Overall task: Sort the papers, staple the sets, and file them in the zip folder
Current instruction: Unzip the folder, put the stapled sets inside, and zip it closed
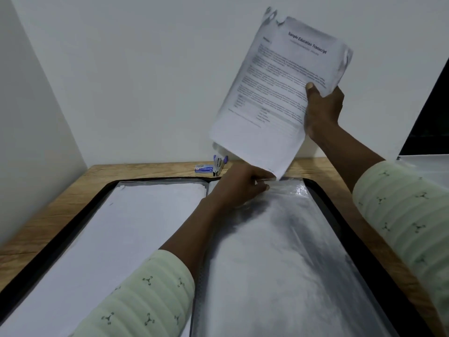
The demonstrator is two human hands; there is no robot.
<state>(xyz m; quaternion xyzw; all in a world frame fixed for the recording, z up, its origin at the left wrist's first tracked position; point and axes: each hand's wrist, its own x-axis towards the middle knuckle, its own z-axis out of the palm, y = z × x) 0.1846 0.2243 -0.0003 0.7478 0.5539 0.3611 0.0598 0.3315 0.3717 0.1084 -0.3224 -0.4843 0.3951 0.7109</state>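
A black zip folder point(340, 207) lies open on the wooden table, with white sheets point(126, 227) filling its left half and clear plastic sleeves point(274, 251) on its right half. My right hand point(323, 110) grips the right edge of a printed paper set point(277, 93), headed "Sample Education Transcript", and holds it tilted in the air above the folder's far edge. The set's bottom corner points down at the top of the sleeves. My left hand point(240, 186) pinches the top edge of a plastic sleeve right below that corner.
A small purple stapler point(218, 165) and a blue staple box point(203, 169) sit at the table's far edge by the white wall. The wooden table top point(56, 203) shows around the folder. Something dark stands at the right edge point(430, 113).
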